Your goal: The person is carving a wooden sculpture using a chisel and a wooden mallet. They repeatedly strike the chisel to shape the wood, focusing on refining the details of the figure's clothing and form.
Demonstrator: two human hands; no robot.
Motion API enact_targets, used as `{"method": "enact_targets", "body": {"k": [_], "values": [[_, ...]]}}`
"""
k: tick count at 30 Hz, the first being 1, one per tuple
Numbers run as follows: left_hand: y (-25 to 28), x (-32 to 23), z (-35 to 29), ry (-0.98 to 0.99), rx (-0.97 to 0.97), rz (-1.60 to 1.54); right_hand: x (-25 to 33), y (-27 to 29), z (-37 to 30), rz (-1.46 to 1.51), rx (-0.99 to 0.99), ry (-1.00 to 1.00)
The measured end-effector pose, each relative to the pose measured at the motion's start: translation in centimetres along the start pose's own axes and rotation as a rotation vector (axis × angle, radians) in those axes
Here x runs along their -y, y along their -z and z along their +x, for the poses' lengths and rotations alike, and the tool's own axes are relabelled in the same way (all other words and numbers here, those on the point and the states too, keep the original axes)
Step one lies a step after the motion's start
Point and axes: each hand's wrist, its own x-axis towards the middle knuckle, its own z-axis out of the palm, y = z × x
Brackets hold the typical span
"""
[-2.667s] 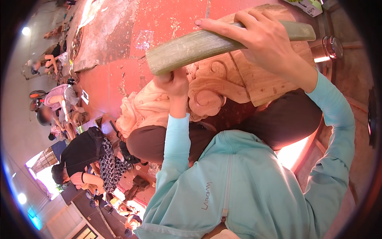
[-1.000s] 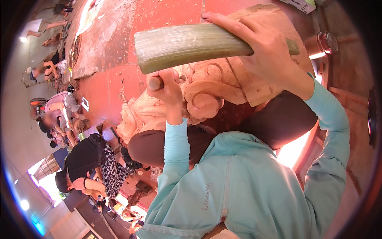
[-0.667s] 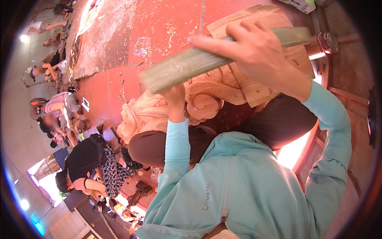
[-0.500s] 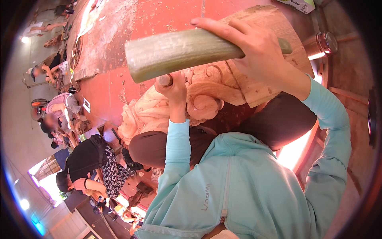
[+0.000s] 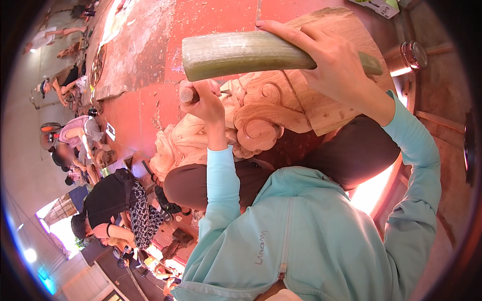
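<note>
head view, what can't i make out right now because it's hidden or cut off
All in the head view:
Green club: its held stretch, hidden by the right hand.
Tool handle: most of its length, hidden by the left hand.
Carved wood: parts behind the green club and hands.
Box: cut off by the top edge.

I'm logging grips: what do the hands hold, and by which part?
Right hand: long, dull-green club, near its narrower end. Left hand: tool with round brown handle, by that handle.
</note>
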Motion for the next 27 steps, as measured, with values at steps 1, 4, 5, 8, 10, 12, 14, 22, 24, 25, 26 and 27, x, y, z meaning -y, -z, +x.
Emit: {"method": "enact_targets", "body": {"k": [1, 4, 5, 8, 10, 12, 14, 22, 24, 25, 26, 27], "values": [[0.0, 0.2, 0.1, 0.006, 0.003, 0.029, 0.0, 0.1, 0.0, -0.002, 0.003, 0.005], [0.3, 0.8, 0.3, 0.015, 0.022, 0.064, -0.1, 0.1, 0.0, 0.000, -0.029, 0.026], [0.3, 0.9, 0.3, 0.013, 0.033, 0.040, -0.3, -0.2, 0.0, 0.004, -0.066, 0.037], [-0.2, 1.0, 0.3, 0.013, -0.044, 0.084, -0.1, -0.5, 0.3, 0.052, -0.110, 0.047], [-0.9, 0.9, 0.4, 0.028, -0.091, 0.108, 0.4, -0.1, 0.7, 0.064, -0.096, 0.038], [-1.1, 0.7, 0.3, 0.056, -0.106, 0.105, 1.0, 0.5, 1.2, 0.059, -0.054, 0.023], [-1.1, 0.7, 0.4, 0.053, -0.110, 0.107, 1.3, 1.2, 2.5, -0.089, 0.037, 0.107], [-1.0, 1.8, 1.1, 0.077, -0.039, 0.220, -0.2, -0.3, 4.8, -0.249, 0.221, 0.257], [-1.1, 1.4, 1.1, 0.120, -0.053, 0.133, 0.1, 0.2, 5.1, -0.281, 0.213, 0.251], [-1.3, 1.2, 1.2, 0.145, -0.061, 0.090, 0.1, 0.0, 5.1, -0.218, 0.169, 0.239], [-1.5, 1.3, 1.3, 0.164, -0.073, 0.086, 0.0, -0.1, 5.1, -0.156, 0.126, 0.226], [-1.4, 1.3, 1.3, 0.147, -0.061, 0.099, 0.1, -0.2, 5.2, -0.094, 0.076, 0.217]]}}
